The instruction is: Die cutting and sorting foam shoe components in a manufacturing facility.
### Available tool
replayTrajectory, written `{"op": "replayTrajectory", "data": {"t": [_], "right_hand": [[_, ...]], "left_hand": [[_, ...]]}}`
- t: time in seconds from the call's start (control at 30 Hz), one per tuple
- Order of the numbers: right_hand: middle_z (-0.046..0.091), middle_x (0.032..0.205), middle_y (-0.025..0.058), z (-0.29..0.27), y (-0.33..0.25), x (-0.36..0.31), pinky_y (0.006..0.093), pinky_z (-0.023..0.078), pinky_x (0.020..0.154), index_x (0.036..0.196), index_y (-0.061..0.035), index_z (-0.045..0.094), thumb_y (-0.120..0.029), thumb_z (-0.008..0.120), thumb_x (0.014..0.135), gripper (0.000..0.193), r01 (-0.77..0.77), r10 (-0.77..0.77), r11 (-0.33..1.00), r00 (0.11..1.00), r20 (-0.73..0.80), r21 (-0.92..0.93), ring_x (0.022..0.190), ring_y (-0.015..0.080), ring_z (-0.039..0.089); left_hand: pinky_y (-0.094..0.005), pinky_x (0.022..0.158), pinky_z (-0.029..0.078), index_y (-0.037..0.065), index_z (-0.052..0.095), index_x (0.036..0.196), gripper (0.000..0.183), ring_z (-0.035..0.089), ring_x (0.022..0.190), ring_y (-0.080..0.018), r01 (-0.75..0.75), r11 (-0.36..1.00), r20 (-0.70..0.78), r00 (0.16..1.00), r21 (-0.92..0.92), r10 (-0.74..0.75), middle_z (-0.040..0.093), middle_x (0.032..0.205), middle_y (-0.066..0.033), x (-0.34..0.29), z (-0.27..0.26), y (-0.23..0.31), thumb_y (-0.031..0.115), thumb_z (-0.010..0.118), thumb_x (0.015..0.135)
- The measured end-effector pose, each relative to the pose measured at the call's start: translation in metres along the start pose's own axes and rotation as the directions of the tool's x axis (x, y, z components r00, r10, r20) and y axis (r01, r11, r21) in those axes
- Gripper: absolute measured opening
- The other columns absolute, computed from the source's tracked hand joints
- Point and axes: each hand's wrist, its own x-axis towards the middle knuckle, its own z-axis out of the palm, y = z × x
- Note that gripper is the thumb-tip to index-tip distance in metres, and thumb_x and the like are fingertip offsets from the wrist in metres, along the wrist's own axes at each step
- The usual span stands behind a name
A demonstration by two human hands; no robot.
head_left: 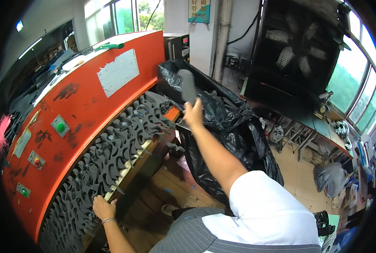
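Note:
Stretched out ahead, my right hand (193, 114) grips the lower end of a dark grey, sole-shaped piece (187, 86). The piece looks slightly blurred and is held over a box lined with a black plastic bag (236, 141). Dark cut pieces (221, 103) show inside the bag. At the near edge of the machine bed, my left hand (104, 208) touches grey foam offcuts (112, 154), its thumb apart from the fingers. The offcuts are a tangled web of curved strips covering the bed. What lies under the left fingertips is hidden.
A red machine body (86, 74) with green and red buttons rises behind the bed. On its top lies a green-handled tool (109, 46). A large dark fan (297, 50) stands at the back right, near a workbench (318, 130). A clear plastic bag (331, 177) sits on the right.

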Motion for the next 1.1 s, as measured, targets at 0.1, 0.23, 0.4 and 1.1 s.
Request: {"op": "replayTrajectory", "data": {"t": [0.1,0.23,0.4,1.1], "right_hand": [[0.061,0.082,0.0173,-0.017,-0.013,0.054,0.0312,0.048,0.038,0.131,0.0073,0.039,-0.020,0.060,0.085,0.057,-0.287,0.300,0.944,0.952,0.059,-0.164,0.049,0.0191,0.059],[0.063,0.075,0.0172,-0.023,-0.013,0.126,0.0305,0.050,0.040,0.124,0.0132,0.041,-0.024,0.064,0.084,0.059,-0.416,0.458,0.874,0.877,0.143,-0.249,0.050,0.0203,0.061],[0.034,0.141,0.0307,0.068,-0.054,0.142,0.0451,0.028,0.109,0.145,0.0033,0.018,-0.051,0.068,0.076,0.101,-0.119,0.189,0.882,0.976,0.111,-0.456,0.132,0.0410,0.034],[0.065,0.091,0.0184,0.394,-0.099,-0.288,0.0398,0.049,0.078,0.119,-0.0010,0.055,-0.033,0.045,0.094,0.042,0.288,-0.159,0.957,0.469,0.869,0.019,0.083,0.0284,0.064]], "left_hand": [[-0.0419,0.081,0.044,0.002,0.051,0.088,0.052,0.055,0.092,-0.0336,0.108,0.994,0.031,0.994,0.015,-0.108,0.054,0.092,-0.0139,-0.009,-0.003,-0.013,0.031,0.084,0.059],[-0.0423,0.083,0.042,0.002,0.052,0.087,0.051,0.053,0.095,-0.0340,0.111,0.994,0.064,0.992,-0.007,-0.111,0.054,0.093,-0.0138,-0.001,-0.003,-0.011,0.030,0.084,0.060],[-0.0424,0.077,0.044,0.003,0.054,0.085,0.049,0.055,0.089,-0.0337,0.082,0.997,0.097,0.992,-0.012,-0.081,0.054,0.090,-0.0134,-0.001,-0.013,-0.028,0.030,0.084,0.058],[-0.0307,0.078,0.047,0.003,0.057,0.111,0.035,0.060,0.085,-0.0182,0.475,-0.451,0.505,0.861,-0.756,0.059,0.062,0.096,-0.0079,0.292,0.066,-0.117,0.034,0.056,0.093]]}}
